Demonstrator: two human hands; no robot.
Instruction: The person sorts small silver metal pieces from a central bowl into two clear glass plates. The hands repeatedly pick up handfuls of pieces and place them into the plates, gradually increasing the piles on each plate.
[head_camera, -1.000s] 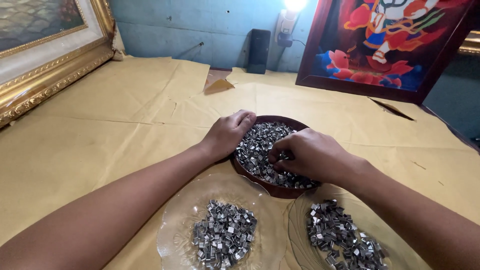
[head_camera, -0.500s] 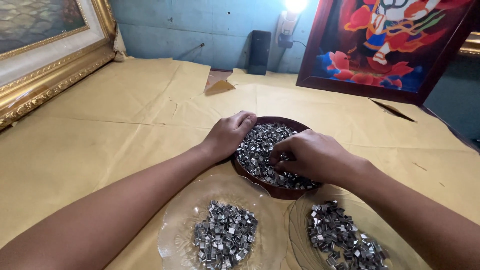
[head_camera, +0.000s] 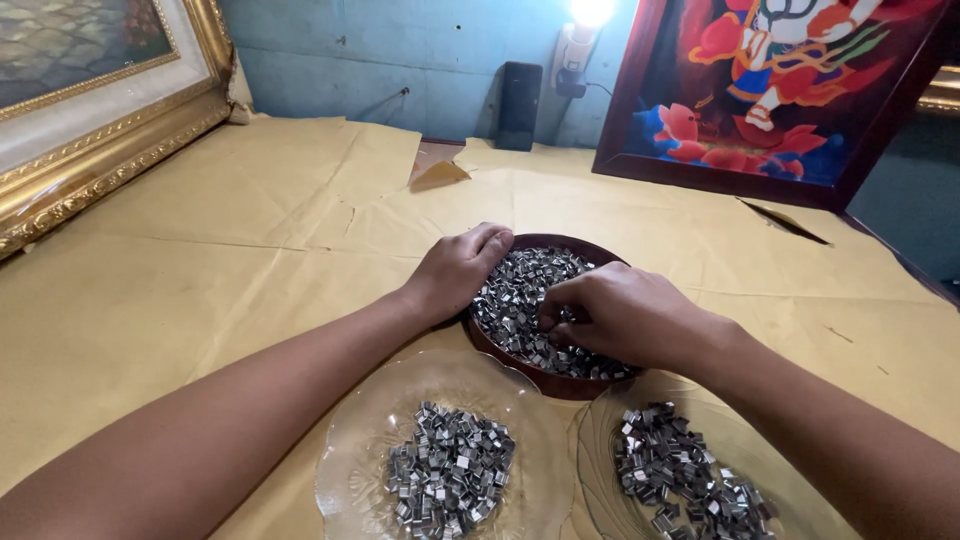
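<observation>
We have both hands in a dark brown round bowl (head_camera: 560, 382) heaped with small silvery metal clips (head_camera: 520, 290), which sits at the middle of the worktop (head_camera: 200, 290). Our left hand (head_camera: 458, 270) rests over the bowl's left rim, fingers curled loosely down onto the clips; we cannot tell whether it holds any. Our right hand (head_camera: 620, 315) lies across the bowl's right half, fingers bunched narrow and tips pressed into the pile, seemingly pinching clips, though the grip itself is hidden.

Just in front of the bowl, toward us, stand two clear glass plates, each with its own small heap of clips: the left plate (head_camera: 355, 450) and the right plate (head_camera: 600, 470). Their rims nearly touch each other and the bowl's near edge, so little room is left there.

The worktop is covered in yellowish paper. To the left it lies open up to a gilt picture frame (head_camera: 110, 160); to the right, up to a dark-framed colourful painting (head_camera: 780, 90) leaning on the blue wall (head_camera: 400, 50).
</observation>
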